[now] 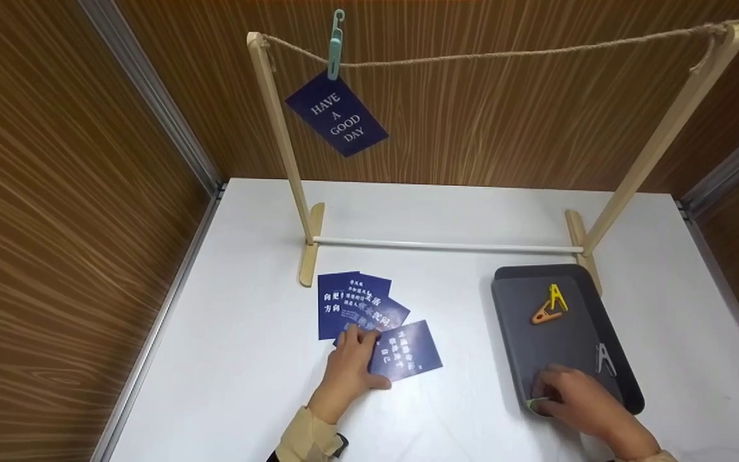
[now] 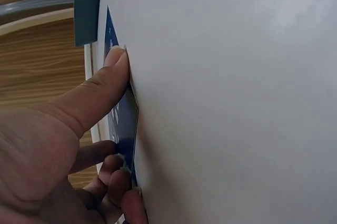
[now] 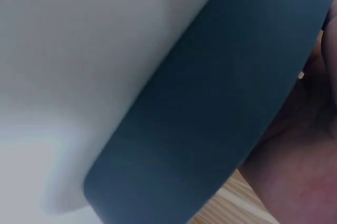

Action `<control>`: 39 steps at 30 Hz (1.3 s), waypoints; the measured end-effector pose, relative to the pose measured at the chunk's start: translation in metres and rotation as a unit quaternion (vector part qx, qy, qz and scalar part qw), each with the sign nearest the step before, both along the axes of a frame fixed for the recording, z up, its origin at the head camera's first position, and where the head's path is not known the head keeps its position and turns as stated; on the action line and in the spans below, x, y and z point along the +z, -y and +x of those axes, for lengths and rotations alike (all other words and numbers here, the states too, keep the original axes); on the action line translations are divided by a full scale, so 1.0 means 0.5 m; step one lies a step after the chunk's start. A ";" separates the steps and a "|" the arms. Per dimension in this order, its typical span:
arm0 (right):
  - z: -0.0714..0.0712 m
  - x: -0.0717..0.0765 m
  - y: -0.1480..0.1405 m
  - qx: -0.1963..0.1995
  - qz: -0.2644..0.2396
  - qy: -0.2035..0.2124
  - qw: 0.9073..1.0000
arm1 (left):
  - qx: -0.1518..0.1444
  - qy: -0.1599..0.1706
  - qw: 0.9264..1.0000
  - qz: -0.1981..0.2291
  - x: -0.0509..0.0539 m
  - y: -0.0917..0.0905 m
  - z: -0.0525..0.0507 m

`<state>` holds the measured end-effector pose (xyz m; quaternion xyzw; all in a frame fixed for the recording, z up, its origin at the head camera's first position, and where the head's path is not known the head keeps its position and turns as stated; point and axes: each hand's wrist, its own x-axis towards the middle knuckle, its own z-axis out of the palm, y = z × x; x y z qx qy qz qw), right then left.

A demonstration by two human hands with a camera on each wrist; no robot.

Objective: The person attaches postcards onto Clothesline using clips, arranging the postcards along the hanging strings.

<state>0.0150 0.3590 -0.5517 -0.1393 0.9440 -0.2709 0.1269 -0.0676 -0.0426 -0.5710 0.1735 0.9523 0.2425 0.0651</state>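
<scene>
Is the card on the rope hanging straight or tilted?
Tilted: the clip holds the card near one corner, and its edges slant.

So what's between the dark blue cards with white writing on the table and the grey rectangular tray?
Only bare white tabletop lies between the cards and the tray; the head view shows that.

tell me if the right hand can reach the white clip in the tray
Probably yes: only bare tray shows between the right hand and the white clip, though that hand seems to pinch a green clip.
</scene>
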 end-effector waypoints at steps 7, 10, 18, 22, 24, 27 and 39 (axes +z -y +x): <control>0.009 -0.003 -0.002 0.006 -0.012 0.018 1.000 | 0.019 0.022 1.000 0.006 0.003 -0.003 -0.005; 0.008 0.001 -0.003 -0.004 -0.035 0.033 0.999 | 0.020 0.028 0.999 -0.001 0.004 -0.002 -0.009; 0.016 0.000 0.005 -0.035 -0.084 0.028 0.995 | 0.048 0.030 0.998 0.025 -0.014 0.008 -0.011; 0.016 0.002 0.007 -0.071 -0.103 0.020 0.992 | 0.075 0.029 0.996 0.045 -0.018 0.011 -0.013; 0.014 0.005 0.007 -0.085 -0.111 0.033 0.990 | 0.081 0.036 0.994 0.055 -0.014 0.014 -0.015; 0.012 0.010 0.007 -0.098 -0.135 0.054 0.985 | 0.072 0.062 0.991 0.098 -0.002 0.023 -0.022; 0.004 0.030 0.006 -0.120 -0.189 0.074 0.972 | 0.027 0.116 0.930 0.348 0.104 -0.002 -0.050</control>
